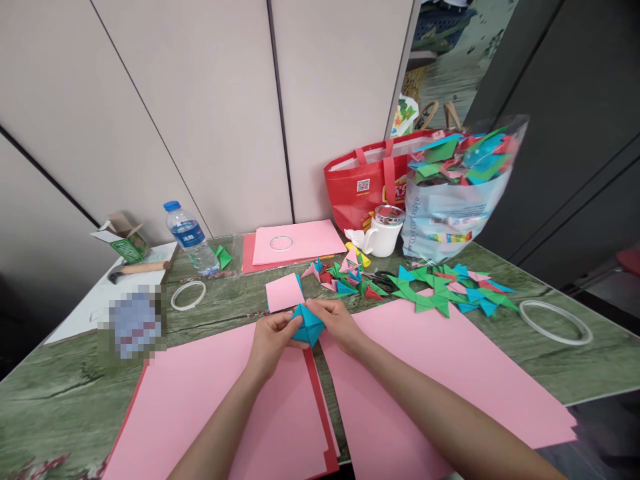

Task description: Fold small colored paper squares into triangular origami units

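A folded piece of blue paper (311,327), with crease lines across its face, is held up between both hands over the gap between two stacks of pink sheets. My left hand (273,338) pinches its left side, thumb on the front. At its upper right edge, the fingers of my right hand (336,322) are closed on the same paper. Just behind the hands lies a small stack of pink square paper (284,292) with a blue edge showing. Several small folded paper pieces (345,275) in pink, blue, green and red lie beyond.
Large pink sheets (215,400) cover the front left, more pink sheets (425,373) the right. Behind stand a water bottle (187,237), a white mug (385,233), a red bag (360,177) and a clear bag of folded paper (450,207). Scissors (383,280) and a hammer (140,268) lie around.
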